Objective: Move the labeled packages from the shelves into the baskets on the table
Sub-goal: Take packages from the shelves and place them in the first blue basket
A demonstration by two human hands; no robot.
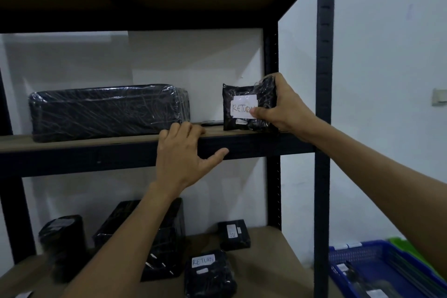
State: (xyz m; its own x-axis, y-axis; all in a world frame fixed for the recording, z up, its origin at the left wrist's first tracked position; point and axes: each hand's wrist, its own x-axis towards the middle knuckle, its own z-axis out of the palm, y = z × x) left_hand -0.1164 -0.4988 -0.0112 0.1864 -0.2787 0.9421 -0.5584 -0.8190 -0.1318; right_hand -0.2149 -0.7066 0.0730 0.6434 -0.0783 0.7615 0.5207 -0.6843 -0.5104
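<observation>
Right grip (pixel 285 109): the person's right hand, closed round the right side of a small black-wrapped package (pixel 233 93), thumb on the front, fingers behind.
Held package: upright at the right end of the middle shelf (pixel 72 143), its lower edge at the board; whether it is lifted clear cannot be told.
Label (pixel 242 104): white, hand-written "RETURN", the last letter under the thumb.
Left grip (pixel 183 152): the left hand, holding nothing, fingers resting on the front edge of the middle shelf, thumb spread along the dark front rail.
Long package (pixel 108 111): black, film-wrapped, lying at the left of the same shelf, well apart from the held one.
Lower shelf (pixel 271 244): several more black packages, one of them (pixel 208 271) labelled "RETURN".
Blue basket (pixel 362 256): low right, beyond the shelf post, a green basket (pixel 399 242) just behind it.
</observation>
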